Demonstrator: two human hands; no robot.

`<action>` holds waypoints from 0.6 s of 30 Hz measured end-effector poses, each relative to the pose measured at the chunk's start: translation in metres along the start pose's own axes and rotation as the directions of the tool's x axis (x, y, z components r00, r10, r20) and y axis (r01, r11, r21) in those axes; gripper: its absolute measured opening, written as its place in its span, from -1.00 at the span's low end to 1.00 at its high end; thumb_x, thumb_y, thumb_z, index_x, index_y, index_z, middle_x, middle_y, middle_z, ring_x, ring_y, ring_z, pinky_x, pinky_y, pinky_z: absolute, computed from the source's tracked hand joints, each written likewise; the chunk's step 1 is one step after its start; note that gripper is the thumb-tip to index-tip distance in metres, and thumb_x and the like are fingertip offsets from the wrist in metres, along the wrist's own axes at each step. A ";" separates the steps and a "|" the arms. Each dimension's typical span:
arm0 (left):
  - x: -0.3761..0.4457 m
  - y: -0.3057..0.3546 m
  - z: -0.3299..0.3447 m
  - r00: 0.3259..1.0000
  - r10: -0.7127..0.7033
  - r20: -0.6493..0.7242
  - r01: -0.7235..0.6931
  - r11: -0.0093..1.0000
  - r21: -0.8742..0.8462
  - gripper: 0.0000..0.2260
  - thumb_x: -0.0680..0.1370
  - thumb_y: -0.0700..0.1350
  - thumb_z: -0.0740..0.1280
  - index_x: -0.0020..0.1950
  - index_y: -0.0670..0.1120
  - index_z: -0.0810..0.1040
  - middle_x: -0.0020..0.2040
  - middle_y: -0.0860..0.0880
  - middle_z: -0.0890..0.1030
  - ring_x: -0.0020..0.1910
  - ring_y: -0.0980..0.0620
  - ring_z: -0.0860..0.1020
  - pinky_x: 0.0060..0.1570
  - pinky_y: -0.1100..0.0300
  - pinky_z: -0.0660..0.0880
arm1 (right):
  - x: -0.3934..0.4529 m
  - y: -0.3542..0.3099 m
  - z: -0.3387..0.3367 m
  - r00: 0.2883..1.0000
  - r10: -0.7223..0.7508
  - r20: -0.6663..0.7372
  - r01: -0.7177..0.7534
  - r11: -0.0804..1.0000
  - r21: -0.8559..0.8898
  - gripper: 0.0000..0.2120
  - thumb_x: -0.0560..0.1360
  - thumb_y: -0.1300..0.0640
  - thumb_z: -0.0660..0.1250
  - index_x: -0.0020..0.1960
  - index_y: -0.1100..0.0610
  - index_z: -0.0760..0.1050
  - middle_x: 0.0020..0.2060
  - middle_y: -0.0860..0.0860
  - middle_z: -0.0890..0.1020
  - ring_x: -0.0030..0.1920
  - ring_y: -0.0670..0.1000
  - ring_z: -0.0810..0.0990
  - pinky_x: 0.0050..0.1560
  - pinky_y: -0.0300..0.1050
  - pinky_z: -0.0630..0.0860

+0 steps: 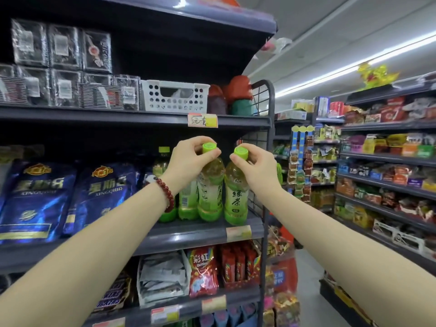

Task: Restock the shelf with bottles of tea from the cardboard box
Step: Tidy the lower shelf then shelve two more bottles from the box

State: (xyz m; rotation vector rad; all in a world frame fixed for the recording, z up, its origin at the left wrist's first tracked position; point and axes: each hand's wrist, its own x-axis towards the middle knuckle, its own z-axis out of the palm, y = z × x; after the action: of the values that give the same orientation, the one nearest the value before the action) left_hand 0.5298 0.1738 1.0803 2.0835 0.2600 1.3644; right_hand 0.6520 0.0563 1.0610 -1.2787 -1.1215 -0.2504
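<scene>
- While both bare arms reach forward, the left hand pinches the lime-green cap of a clear plastic green-tea bottle.
- Right hand grips a second, matching bottle by its cap.
- Both bottles seemingly rest on the dark grey metal shelf, touching, beside blue foil bags.

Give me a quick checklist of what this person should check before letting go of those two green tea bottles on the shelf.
1. Left hand grips the cap of the left bottle: ok.
2. Right hand grips the cap of the right bottle: ok.
3. Both bottles upright: ok.
4. Both bases resting on the shelf: ok, as far as the view shows.
5. Right bottle well back from the shelf's front edge: not ok, it stands close to the edge.
6. Room deeper in the row to push them back: cannot tell, other bottles stand behind.
</scene>
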 end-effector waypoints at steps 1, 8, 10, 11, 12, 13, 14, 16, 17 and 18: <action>0.000 0.000 0.004 1.000 0.004 -0.017 -0.004 1.000 0.008 -0.85 0.42 -0.03 0.45 -0.03 0.02 0.63 -0.11 0.08 0.68 -0.07 0.18 0.63 -0.01 0.27 0.54 | 0.001 0.004 0.000 1.000 -0.004 -0.014 0.004 1.000 0.002 -0.87 0.42 0.13 0.45 -0.04 0.10 0.59 -0.15 0.07 0.69 -0.06 0.06 0.65 0.04 0.00 0.59; 0.006 -0.010 0.024 0.997 -0.012 -0.071 0.014 0.999 0.032 -0.86 0.42 -0.03 0.45 -0.05 0.12 0.59 -0.08 0.12 0.66 -0.01 0.22 0.60 0.04 0.27 0.51 | 0.015 0.030 0.000 0.999 -0.022 -0.038 0.023 1.000 0.012 -0.85 0.42 0.08 0.45 -0.02 -0.01 0.57 -0.17 -0.06 0.68 -0.07 -0.05 0.65 0.06 -0.08 0.58; 0.008 -0.012 0.027 0.998 -0.024 -0.065 0.027 0.999 0.037 -0.85 0.42 -0.03 0.44 -0.03 0.11 0.59 -0.07 0.12 0.66 0.00 0.23 0.60 0.03 0.28 0.51 | 0.019 0.036 0.001 0.999 -0.015 -0.029 0.016 1.000 0.020 -0.85 0.42 0.08 0.45 -0.03 -0.01 0.57 -0.18 -0.08 0.67 -0.08 -0.07 0.64 0.04 -0.13 0.58; 0.009 -0.014 0.028 0.997 -0.032 -0.067 0.035 0.999 0.039 -0.85 0.43 -0.04 0.44 -0.02 0.10 0.59 -0.07 0.13 0.66 -0.01 0.24 0.59 0.02 0.30 0.50 | 0.020 0.039 0.002 1.000 -0.004 -0.022 0.005 1.000 0.028 -0.84 0.41 0.09 0.46 -0.02 0.01 0.58 -0.18 -0.08 0.67 -0.08 -0.07 0.64 0.03 -0.16 0.57; 0.010 -0.016 0.029 0.997 -0.042 -0.070 0.045 0.998 0.040 -0.84 0.43 -0.04 0.44 -0.02 0.09 0.60 -0.07 0.13 0.66 -0.01 0.26 0.59 0.01 0.31 0.49 | 0.022 0.043 0.003 1.000 0.005 -0.013 -0.004 0.999 0.037 -0.83 0.41 0.09 0.46 -0.01 0.04 0.58 -0.17 -0.08 0.67 -0.08 -0.08 0.64 0.03 -0.18 0.57; 0.011 -0.020 0.030 0.996 -0.054 -0.071 0.057 0.998 0.038 -0.84 0.42 -0.04 0.45 -0.01 0.08 0.60 -0.07 0.14 0.65 -0.01 0.27 0.58 0.00 0.32 0.48 | 0.023 0.047 0.004 1.000 0.013 -0.001 -0.013 0.999 0.043 -0.82 0.41 0.09 0.46 0.01 0.07 0.59 -0.17 -0.07 0.67 -0.09 -0.08 0.64 0.01 -0.20 0.56; 0.012 -0.024 0.031 0.995 -0.070 -0.071 0.073 0.997 0.028 -0.84 0.42 -0.04 0.45 -0.01 0.07 0.60 -0.06 0.14 0.65 0.00 0.27 0.58 0.01 0.31 0.48 | 0.024 0.050 0.005 1.000 0.017 0.012 -0.018 0.999 0.050 -0.82 0.41 0.09 0.45 0.01 0.08 0.60 -0.17 -0.07 0.67 -0.11 -0.10 0.63 -0.01 -0.22 0.55; 0.014 -0.030 0.033 0.992 -0.101 -0.077 0.100 0.995 -0.017 -0.82 0.41 -0.04 0.46 0.00 0.04 0.62 -0.06 0.12 0.66 0.01 0.24 0.59 0.06 0.26 0.51 | 0.030 0.054 0.006 0.999 0.021 0.033 -0.022 0.998 0.054 -0.86 0.42 0.10 0.45 -0.03 0.06 0.59 -0.20 -0.09 0.66 -0.14 -0.15 0.62 -0.05 -0.29 0.51; 0.017 -0.032 0.034 0.990 -0.119 -0.080 0.116 0.992 -0.048 -0.80 0.40 -0.05 0.47 0.01 0.01 0.63 -0.06 0.10 0.67 0.01 0.22 0.60 0.08 0.22 0.53 | 0.034 0.055 0.005 0.998 0.030 0.048 -0.033 0.998 0.058 -0.88 0.42 0.10 0.45 -0.05 0.05 0.59 -0.20 -0.10 0.66 -0.15 -0.17 0.61 -0.05 -0.30 0.51; 0.020 -0.035 0.035 0.987 -0.142 -0.079 0.136 0.988 -0.079 -0.78 0.40 -0.05 0.47 0.03 0.00 0.63 -0.05 0.09 0.67 0.01 0.20 0.61 0.11 0.18 0.54 | 0.038 0.057 0.005 0.997 0.046 0.069 -0.050 0.996 0.068 -0.89 0.42 0.10 0.45 -0.06 0.06 0.59 -0.20 -0.10 0.66 -0.14 -0.17 0.61 -0.04 -0.28 0.52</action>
State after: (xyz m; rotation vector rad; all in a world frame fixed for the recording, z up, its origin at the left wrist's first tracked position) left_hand 0.5749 0.1970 1.0649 1.9133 0.3780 1.3593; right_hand 0.7081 0.0958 1.0539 -1.2582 -1.1452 -0.1323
